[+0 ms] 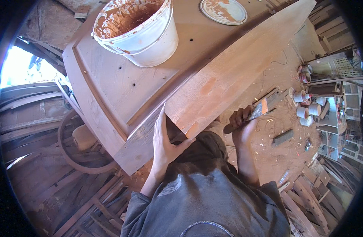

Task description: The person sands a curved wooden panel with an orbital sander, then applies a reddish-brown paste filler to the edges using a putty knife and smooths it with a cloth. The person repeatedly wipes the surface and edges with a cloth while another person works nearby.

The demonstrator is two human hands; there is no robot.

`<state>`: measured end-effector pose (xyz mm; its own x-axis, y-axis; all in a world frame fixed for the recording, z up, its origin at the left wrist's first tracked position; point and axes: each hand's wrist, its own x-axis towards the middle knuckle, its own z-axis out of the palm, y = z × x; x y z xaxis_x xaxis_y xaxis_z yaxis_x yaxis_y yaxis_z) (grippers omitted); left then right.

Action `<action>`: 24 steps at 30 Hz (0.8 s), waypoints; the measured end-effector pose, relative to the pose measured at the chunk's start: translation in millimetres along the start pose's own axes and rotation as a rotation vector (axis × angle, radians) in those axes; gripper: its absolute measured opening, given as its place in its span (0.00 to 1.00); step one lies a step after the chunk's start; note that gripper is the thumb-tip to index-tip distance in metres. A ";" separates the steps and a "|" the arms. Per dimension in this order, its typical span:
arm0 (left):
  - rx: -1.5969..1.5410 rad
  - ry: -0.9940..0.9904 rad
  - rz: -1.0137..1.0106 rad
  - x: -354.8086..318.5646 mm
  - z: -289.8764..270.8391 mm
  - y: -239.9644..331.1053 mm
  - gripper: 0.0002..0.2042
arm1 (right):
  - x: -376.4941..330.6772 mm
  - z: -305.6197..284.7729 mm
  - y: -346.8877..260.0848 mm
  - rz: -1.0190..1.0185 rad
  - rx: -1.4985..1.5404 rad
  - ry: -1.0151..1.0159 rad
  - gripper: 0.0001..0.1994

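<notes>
My left hand (162,140) lies with its fingers stretched along the end of a long reddish wooden board (232,71), thumb spread toward the board's near corner. Wet orange filler (192,129) sits at that corner, and a darker smear marks the board's face further up. In my right hand (242,124) is a putty knife (273,100), held by its handle out to the right, apart from the board. A dab of orange filler clings to its wide blade.
A white bucket (159,45) smeared with orange filler stands on the large wooden panel (110,75), near a smeared round lid (221,12). Several tubs (304,112) and a dark block (283,137) are on the dusty floor at right. Scrap timber (313,197) is piled both sides.
</notes>
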<state>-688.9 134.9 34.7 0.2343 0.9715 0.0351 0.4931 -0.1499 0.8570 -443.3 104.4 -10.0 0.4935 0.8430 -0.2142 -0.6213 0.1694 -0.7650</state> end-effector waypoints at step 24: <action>-0.003 0.044 0.134 -1.9 -37.2 4.6 0.61 | -44.4 -19.6 -29.8 0.157 0.063 -0.093 0.17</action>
<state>-718.3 139.2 57.7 0.2609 0.9499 0.1719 0.4570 -0.2784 0.8448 -434.8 51.9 10.4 0.3312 0.9047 -0.2682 -0.7242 0.0614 -0.6869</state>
